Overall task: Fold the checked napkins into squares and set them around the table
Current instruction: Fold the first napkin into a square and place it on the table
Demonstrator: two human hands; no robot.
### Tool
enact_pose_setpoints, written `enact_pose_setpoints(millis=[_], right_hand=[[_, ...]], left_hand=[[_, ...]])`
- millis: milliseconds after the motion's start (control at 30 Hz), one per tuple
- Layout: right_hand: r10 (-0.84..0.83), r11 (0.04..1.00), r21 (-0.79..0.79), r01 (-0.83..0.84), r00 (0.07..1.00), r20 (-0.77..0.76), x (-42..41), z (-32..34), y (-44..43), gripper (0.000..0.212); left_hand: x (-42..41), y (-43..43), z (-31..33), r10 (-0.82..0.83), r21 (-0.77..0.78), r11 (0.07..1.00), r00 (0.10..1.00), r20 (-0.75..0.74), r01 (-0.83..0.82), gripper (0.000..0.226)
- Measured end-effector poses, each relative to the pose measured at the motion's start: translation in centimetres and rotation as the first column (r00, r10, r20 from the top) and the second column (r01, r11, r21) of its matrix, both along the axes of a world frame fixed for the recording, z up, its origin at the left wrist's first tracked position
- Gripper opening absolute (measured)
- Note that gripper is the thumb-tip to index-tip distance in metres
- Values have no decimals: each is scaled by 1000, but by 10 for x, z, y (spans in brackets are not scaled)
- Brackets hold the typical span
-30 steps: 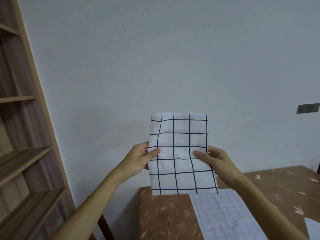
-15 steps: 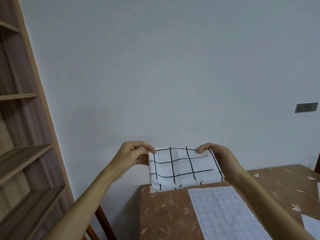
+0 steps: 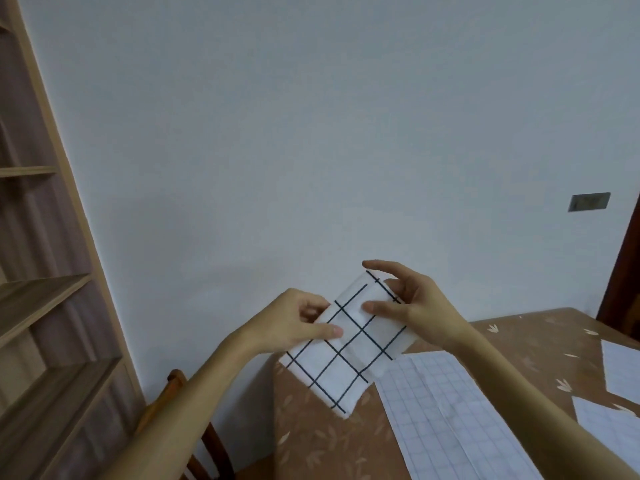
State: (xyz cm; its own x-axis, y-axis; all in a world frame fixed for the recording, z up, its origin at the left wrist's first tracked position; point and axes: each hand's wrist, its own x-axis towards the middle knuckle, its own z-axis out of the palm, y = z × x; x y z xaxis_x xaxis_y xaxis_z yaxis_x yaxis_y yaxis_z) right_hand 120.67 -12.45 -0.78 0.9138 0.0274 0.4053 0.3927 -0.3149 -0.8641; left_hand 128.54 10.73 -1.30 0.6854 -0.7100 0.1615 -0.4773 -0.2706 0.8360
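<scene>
Napkin (image 3: 349, 355), checked and folded, held tilted in air above table (image 3: 311, 441) corner. Pinched at left edge by left hand (image 3: 294, 323), thumb on top, fingers curled beneath. Clasped at upper end by right hand (image 3: 419, 303), thumb across its face, forefinger straight.

A pale wooden shelf unit (image 3: 41, 306) stands along the left, its boards running back toward a plain grey-white wall (image 3: 311, 133) that fills most of the view. Low on the right of that wall sits a small grey plate (image 3: 588, 201), too blurred to tell whether it is a switch or a socket, and just beyond it a strip of dark brown wood (image 3: 623, 271) runs down the right edge. At the lower left, near the foot of the shelf unit, the top of a brown wooden chair (image 3: 175, 377) shows.
</scene>
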Motion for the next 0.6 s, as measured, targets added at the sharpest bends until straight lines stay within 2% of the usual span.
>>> enact_pose_setpoints(millis=[33,133,167,200,233,267,333,367,400,467,533,600], right_hand=[[-10,1000,10,10,1000,-5,0,0,4,56],[-85,994,72,86,996,-19,-1,-4,8,54],[-122,988,92,125,992,-37,-1,-7,6,54],[-158,981,101,164,985,-69,-1,-12,4,58],[-164,976,124,180,979,-123,-4,-16,5,65],[-142,971,162,175,971,-195,-5,-23,5,75],[-73,974,179,137,944,-323,-6,-38,9,93],[-50,982,155,111,933,-356,-8,-45,15,90],[-39,989,122,89,930,-366,-10,-51,22,75],[-18,991,116,63,934,-356,-14,-59,37,31],[-29,984,153,88,937,-347,-15,-72,47,24],[-106,978,136,159,937,-334,-16,-81,52,23]], left_hand=[[-2,-2,-4,-6,-16,1000,1000,19,6,9],[-1,1,-15,42,-129,991,999,1,-42,7],[1,3,-18,63,-167,984,998,-8,-63,12],[3,5,-21,91,-190,978,996,-9,-91,27],[7,9,-27,102,-212,971,994,-26,-106,42],[9,11,-32,126,-244,961,991,-42,-132,47],[8,12,-39,128,-296,943,987,-95,-151,40],[9,13,-44,109,-318,937,986,-128,-145,40],[10,14,-50,101,-332,932,983,-150,-147,39],[8,15,-57,106,-353,922,979,-173,-162,37],[9,15,-70,102,-331,929,976,-195,-163,42],[9,14,-82,107,-302,939,974,-199,-165,25]])
